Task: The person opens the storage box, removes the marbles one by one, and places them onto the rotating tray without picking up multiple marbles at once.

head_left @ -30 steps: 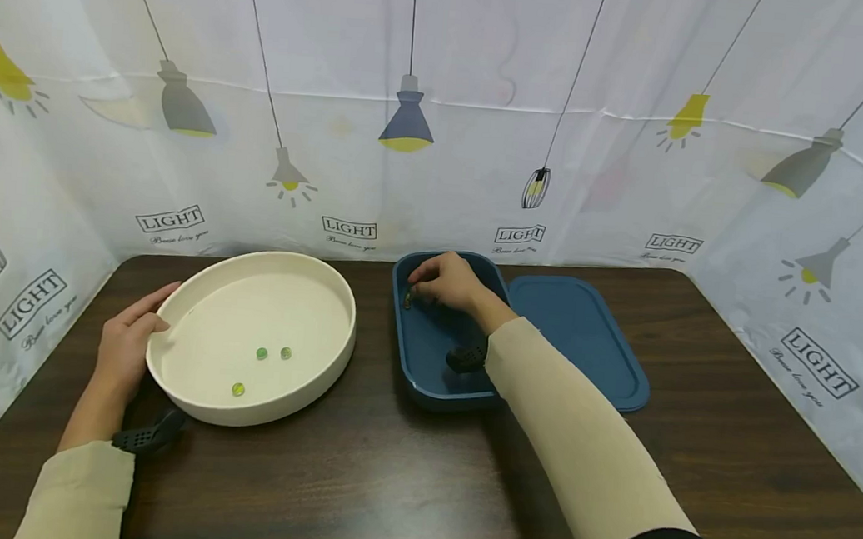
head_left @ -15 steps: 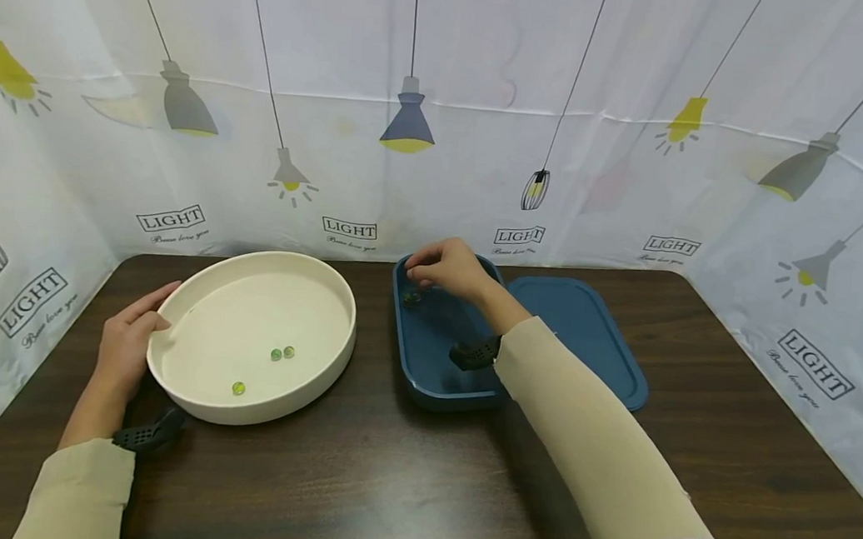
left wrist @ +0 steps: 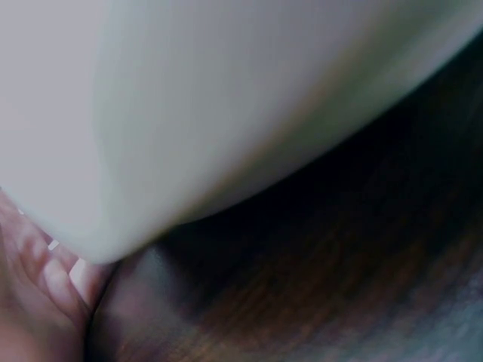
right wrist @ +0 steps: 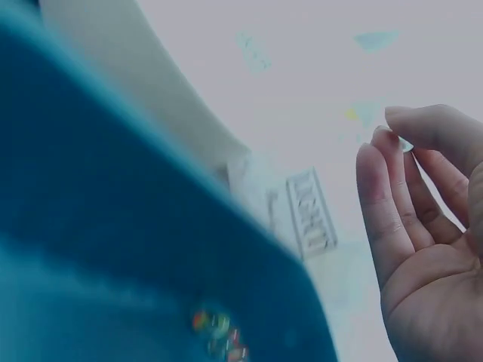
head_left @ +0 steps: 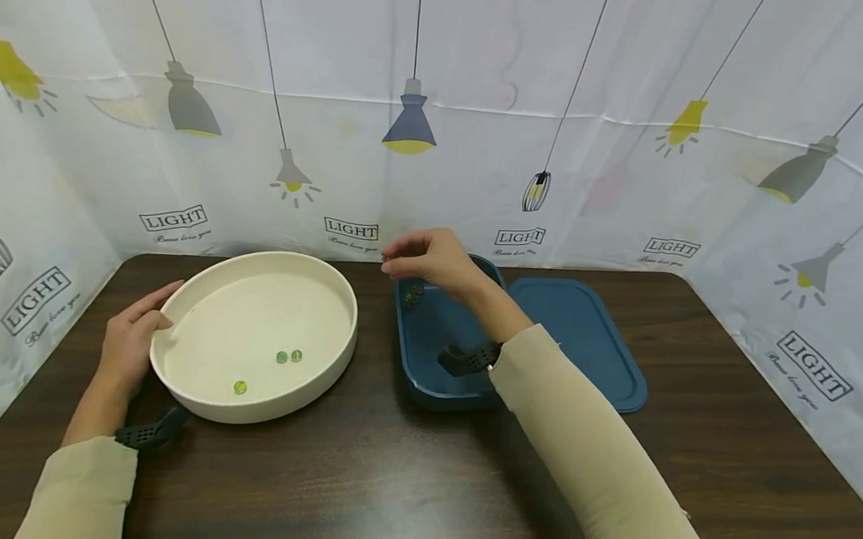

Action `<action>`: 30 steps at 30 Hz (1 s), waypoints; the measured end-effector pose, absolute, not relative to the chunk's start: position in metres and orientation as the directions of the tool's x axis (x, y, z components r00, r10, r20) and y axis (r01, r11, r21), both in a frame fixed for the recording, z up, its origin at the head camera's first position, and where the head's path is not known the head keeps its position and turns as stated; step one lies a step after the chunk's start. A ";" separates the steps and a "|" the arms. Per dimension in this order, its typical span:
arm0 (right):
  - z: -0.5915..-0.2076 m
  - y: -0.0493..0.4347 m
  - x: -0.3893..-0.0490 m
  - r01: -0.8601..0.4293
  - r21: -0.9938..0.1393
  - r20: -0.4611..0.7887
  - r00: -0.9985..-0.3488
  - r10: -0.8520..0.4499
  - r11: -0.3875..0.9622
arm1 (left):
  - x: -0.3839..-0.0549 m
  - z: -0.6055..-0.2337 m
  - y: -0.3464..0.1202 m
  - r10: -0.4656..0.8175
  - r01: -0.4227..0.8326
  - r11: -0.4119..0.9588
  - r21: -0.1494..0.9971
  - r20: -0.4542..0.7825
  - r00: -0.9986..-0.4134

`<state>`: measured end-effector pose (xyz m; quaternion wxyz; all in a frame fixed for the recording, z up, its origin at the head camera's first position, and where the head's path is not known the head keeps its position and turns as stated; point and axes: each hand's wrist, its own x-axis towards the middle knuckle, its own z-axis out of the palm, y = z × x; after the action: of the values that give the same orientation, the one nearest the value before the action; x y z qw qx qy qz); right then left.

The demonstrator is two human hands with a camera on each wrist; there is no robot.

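Note:
A round cream bowl (head_left: 263, 308) with a low wall stands on the left of the table, three greenish glass marbles (head_left: 240, 387) lying in it. My left hand (head_left: 128, 340) grips its left rim, thumb over the edge and fingers outside; the left wrist view shows mostly the bowl's blurred outer wall (left wrist: 196, 105). My right hand (head_left: 432, 261) is raised over the far left corner of a blue box (head_left: 413, 360). In the right wrist view its thumb and fingertips pinch a small clear marble (right wrist: 407, 145), mostly hidden. Several marbles (head_left: 412, 295) lie in that corner of the box.
A flat blue lid (head_left: 584, 339) lies right of the box, close to its side. Behind the dark wooden table (head_left: 356, 490) hangs a white curtain (head_left: 469, 164) printed with lamps. The strip of table between bowl and box is narrow.
My right hand has risen from inside the blue box and shifted left past its rim. Two marbles in the bowl have rolled right. My left hand stays on the rim.

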<state>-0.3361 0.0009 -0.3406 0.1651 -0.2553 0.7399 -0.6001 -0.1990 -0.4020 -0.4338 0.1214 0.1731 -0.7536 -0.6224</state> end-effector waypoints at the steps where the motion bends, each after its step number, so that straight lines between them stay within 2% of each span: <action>1: -0.338 -0.003 -0.333 -0.187 -0.972 0.071 -0.812 -0.579 0.143 | -0.199 -0.434 -0.402 -0.414 -0.109 0.171 0.979 -0.029 -0.910; 11: -0.317 -0.040 -0.299 -0.253 -0.957 0.130 -0.808 -0.574 0.140 | -0.201 -0.435 -0.403 -0.418 -0.140 0.280 0.950 -0.010 -0.908; 16: -0.316 -0.057 -0.282 -0.319 -0.934 0.184 -0.816 -0.549 0.161 | -0.202 -0.436 -0.404 -0.414 -0.117 0.257 0.959 0.000 -0.910; 19: -0.321 -0.067 -0.272 -0.338 -0.928 0.210 -0.820 -0.532 0.155 | -0.201 -0.436 -0.405 -0.412 -0.097 0.234 0.967 0.008 -0.911; 24: -0.339 -0.082 -0.259 -0.322 -0.935 0.211 -0.844 -0.493 0.152 | -0.203 -0.436 -0.404 -0.413 -0.137 0.252 0.958 -0.021 -0.910; 30: -0.361 -0.101 -0.251 -0.321 -0.899 0.174 -0.887 -0.427 0.299 | -0.202 -0.435 -0.403 -0.423 -0.183 0.265 0.947 -0.056 -0.904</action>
<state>-0.2508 -0.1005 -0.3611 0.0489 -0.2325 0.8044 -0.5446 -0.2025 -0.4031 -0.4348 0.1046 0.1920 -0.7885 -0.5749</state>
